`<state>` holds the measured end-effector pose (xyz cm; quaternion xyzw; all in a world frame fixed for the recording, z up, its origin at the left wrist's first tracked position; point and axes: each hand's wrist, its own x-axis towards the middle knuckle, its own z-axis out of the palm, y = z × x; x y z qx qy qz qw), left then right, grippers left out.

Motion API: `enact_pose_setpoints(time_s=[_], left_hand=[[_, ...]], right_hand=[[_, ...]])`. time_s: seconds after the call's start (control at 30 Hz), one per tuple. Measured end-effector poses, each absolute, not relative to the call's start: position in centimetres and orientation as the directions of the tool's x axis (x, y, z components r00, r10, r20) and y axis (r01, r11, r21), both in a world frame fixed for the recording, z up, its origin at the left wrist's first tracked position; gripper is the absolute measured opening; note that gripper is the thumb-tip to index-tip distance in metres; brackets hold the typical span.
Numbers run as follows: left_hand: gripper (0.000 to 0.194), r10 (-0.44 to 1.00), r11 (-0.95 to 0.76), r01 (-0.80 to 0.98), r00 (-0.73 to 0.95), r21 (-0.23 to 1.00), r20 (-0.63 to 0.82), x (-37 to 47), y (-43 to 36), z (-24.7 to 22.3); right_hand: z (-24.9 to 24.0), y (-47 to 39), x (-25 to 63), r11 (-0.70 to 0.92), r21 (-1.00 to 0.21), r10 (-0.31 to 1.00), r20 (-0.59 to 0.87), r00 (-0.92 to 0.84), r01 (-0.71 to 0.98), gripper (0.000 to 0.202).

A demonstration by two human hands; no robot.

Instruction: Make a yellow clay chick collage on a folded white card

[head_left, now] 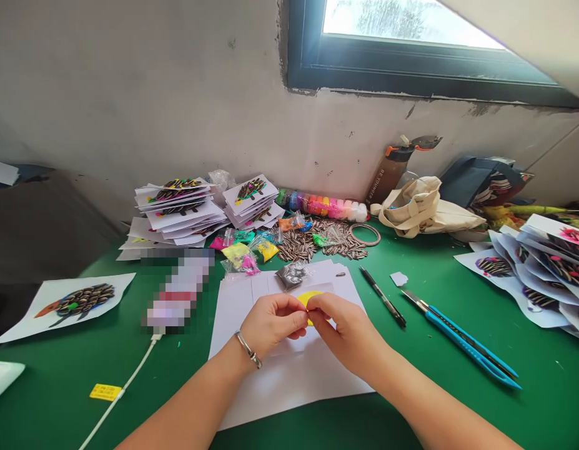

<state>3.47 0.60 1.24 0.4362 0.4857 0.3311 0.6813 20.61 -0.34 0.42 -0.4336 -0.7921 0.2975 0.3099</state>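
Note:
My left hand (274,322), with a metal bracelet at its wrist, and my right hand (346,331) meet fingertip to fingertip over a stack of white paper (252,394). Both are closed in a pinch; a tiny dark speck shows between the fingertips, too small to name. Just behind the fingers lies a flat yellow shape (312,296), partly hidden by them, on a smaller white sheet. A small clear bag of dark clay-like material (293,274) rests on the paper beyond it. One striped sunflower seed (340,274) sits near the paper's far edge.
Sunflower seeds (296,245), colourful clay bags (237,253) and stacked seed pictures (186,212) stand at the back. On the right are a pen (381,297), blue tweezers (471,340) and more pictures (546,275). A blurred-out object with a white cable (134,378) lies left.

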Motion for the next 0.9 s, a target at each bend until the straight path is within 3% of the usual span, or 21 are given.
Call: enact_pose_setpoints(time_s=[0.33,0.57,0.9], left_hand=[[0.023,0.887,0.39,-0.014,0.275,0.921,-0.371,3.43,0.64,1.29],[0.02,0.896,0.376,-0.011,0.259,0.927,-0.36,3.36,0.71,1.46],[0.019,0.915,0.363,-0.092,0.222,0.927,-0.336,3.05,0.79,1.28]], right_hand=[[0.42,-0.2,20.78,0.483,-0.668,0.859,0.237,-0.453,0.566,0.018],[0.56,-0.19,20.94,0.363,-0.736,0.916,0.169,-0.365,0.572,0.012],[0.36,0.02,21.15,0.263,-0.841,0.922,0.075,-0.38,0.473,0.022]])
